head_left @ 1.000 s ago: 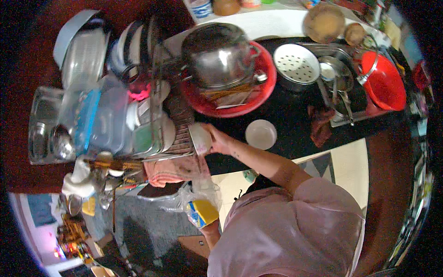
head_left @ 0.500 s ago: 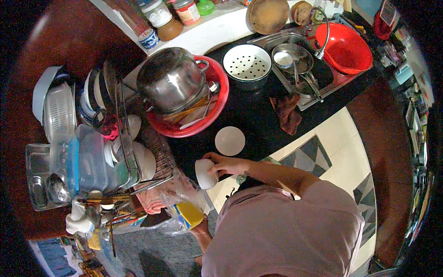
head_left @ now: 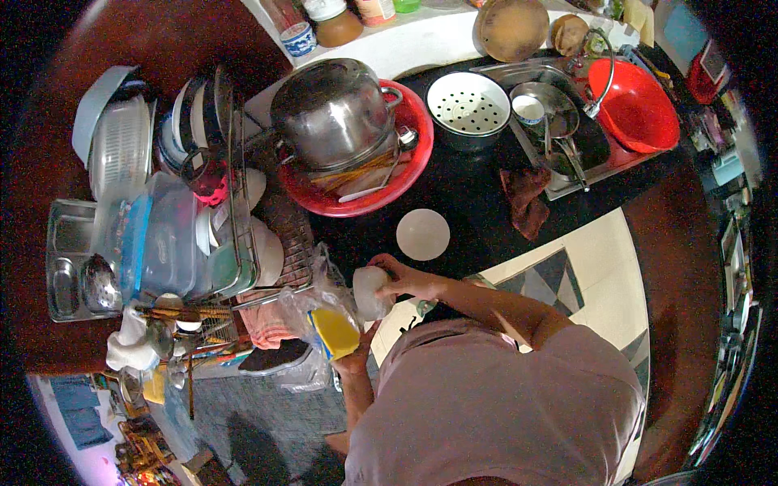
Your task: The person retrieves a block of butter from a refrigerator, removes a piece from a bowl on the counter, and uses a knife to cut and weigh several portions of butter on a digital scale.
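Observation:
My right hand (head_left: 403, 278) grips a small white bowl (head_left: 370, 293), tilted on its side at the counter's near edge. Close by on the left, my left hand (head_left: 357, 356) is closed around a clear plastic bag (head_left: 322, 279) with a yellow and blue item (head_left: 335, 333) in or against it; which kind of item I cannot tell. The bag's upper part nearly meets the bowl. A second white bowl (head_left: 423, 235) rests on the black counter (head_left: 369, 239), just beyond my right hand.
At the back stands a red basin (head_left: 421, 174) holding a steel pot (head_left: 332, 113) and chopsticks. A perforated white strainer (head_left: 468, 104) sits beside the sink (head_left: 559, 190), which holds a pan and a red bowl (head_left: 632, 105). A brown cloth (head_left: 525, 202) overhangs the edge. Left is a loaded dish rack (head_left: 292, 259).
My left hand has risen with the bag and yellow item, closer to the bowl. The bowl in my right hand has turned a little. The whole view has shifted.

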{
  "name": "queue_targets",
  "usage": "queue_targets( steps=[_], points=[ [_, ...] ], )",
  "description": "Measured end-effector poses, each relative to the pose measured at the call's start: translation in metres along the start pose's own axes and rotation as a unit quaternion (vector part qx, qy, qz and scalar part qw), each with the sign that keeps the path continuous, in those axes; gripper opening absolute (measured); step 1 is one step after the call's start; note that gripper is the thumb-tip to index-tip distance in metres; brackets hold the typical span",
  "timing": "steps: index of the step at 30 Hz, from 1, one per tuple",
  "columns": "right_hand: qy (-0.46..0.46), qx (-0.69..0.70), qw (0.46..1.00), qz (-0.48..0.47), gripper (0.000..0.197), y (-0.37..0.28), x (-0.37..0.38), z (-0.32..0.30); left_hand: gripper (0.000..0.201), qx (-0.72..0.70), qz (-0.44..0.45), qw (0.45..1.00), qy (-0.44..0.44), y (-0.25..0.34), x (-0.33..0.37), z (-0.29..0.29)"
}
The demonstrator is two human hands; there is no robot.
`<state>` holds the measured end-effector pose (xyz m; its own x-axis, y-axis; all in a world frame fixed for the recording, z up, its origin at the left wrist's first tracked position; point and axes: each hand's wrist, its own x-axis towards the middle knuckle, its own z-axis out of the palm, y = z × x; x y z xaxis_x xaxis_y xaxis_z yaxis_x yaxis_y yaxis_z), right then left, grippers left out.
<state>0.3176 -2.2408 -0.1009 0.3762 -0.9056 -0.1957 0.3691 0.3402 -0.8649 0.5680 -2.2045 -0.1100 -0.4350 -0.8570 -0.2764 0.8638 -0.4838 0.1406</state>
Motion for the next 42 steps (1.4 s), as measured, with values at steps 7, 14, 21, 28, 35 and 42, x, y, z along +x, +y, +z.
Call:
queue_targets(
  steps=[7, 14, 21, 28, 35, 42],
  points=[
    [-0.062, -0.221, 0.972, -0.055, 0.093, -0.033, -0.007, -0.006, 0.064, 0.05, 0.012, 0.998, 0.04, 0.007, 0.022, -0.008],
    [0.055, -0.48, 0.861, -0.16, 0.083, -0.028, -0.023, -0.004, 0.055, 0.211, 0.088, 0.973, 0.033, 0.001, 0.055, 0.001],
    [0.07, -0.52, 0.807, -0.272, 0.061, -0.009, -0.036, -0.003, 0.059, 0.07, 0.038, 0.997, -0.003, 0.006, 0.085, -0.002],
    [0.068, -0.559, 0.78, -0.272, 0.043, 0.021, -0.03, -0.022, 0.062, 0.085, 0.062, 0.994, -0.014, 0.002, 0.097, 0.015],
    [0.069, -0.602, 0.742, -0.286, 0.032, 0.051, -0.019, -0.03, 0.059, 0.22, 0.088, 0.971, -0.012, 0.017, 0.085, -0.008],
    [0.077, -0.597, 0.728, -0.328, 0.031, 0.051, -0.011, -0.022, 0.059, -0.003, 0.045, 0.995, 0.087, 0.031, 0.076, -0.041]
  ],
)
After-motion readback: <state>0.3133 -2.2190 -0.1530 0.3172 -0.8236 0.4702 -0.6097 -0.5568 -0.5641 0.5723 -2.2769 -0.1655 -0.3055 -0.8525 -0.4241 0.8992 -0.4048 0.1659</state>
